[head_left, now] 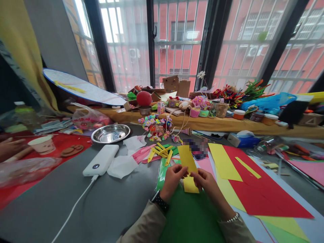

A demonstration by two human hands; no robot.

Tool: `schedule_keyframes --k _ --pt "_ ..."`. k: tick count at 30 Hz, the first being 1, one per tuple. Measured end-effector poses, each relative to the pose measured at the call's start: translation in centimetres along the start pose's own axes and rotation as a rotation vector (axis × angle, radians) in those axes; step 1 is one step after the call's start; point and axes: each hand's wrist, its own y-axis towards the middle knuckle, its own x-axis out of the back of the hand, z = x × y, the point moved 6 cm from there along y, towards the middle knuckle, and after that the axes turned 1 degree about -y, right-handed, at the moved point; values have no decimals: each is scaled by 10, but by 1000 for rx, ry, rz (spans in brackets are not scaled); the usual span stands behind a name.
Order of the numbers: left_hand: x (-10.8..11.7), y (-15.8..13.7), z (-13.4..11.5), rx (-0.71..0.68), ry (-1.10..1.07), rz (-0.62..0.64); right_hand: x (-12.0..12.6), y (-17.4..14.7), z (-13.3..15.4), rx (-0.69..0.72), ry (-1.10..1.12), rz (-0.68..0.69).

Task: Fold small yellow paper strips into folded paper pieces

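A strip of yellow paper (186,156) stands up between my hands over a dark green sheet (189,219). My left hand (175,179), with a dark watch band at the wrist, pinches its lower left edge. On the opposite side, the fingers of my right hand (204,181) are closed on the lower right edge. Another yellow piece (191,185) shows below my fingers; whether it joins the strip I cannot tell. Just beyond lie several folded yellow paper strips (163,150). Yellow paper (225,162) and a red sheet (268,189) lie to my right.
A white power bank (100,160) with a cable lies at left, near a metal plate (110,134). Colourful pompom flowers (155,126) stand ahead. A paper cup (43,144) and another person's hand (11,148) are at far left. Crafts crowd the window ledge (121,116).
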Motion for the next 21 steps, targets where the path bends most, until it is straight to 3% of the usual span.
schedule_keyframes --k 5,11,15,21 --pt "5 3 1 33 -88 -46 -11 -2 -1 41 -162 96" --pt "12 4 3 25 -85 -128 4 -9 22 368 -434 -199" --pt "10 4 3 14 -31 -114 0 -10 29 476 -506 -84" --pt "4 2 -2 -26 -7 -51 2 -6 28 463 -473 -3"
